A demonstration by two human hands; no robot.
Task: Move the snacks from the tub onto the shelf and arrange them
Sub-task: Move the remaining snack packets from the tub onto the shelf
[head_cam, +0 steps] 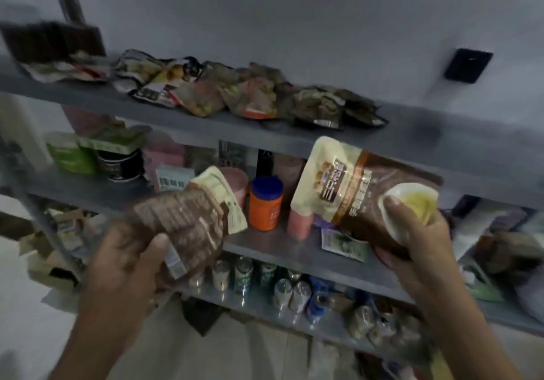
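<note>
Left hand (132,257) gripping brown packets (188,220), right hand (418,232) gripping brown-and-cream pouch (347,185); best laid flat beside top-shelf snack row (235,91).

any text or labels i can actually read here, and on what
No text can be read for certain.
Right hand, brown and cream snack pouch: large white characters on a brown badge, too blurred to quote.
Left hand, brown snack pouch: rows of fine print, blurred.
Orange jar with a blue lid: pale marking, unreadable.
Snack packets on the top shelf: print too small.
Cans below: labels unreadable.
</note>
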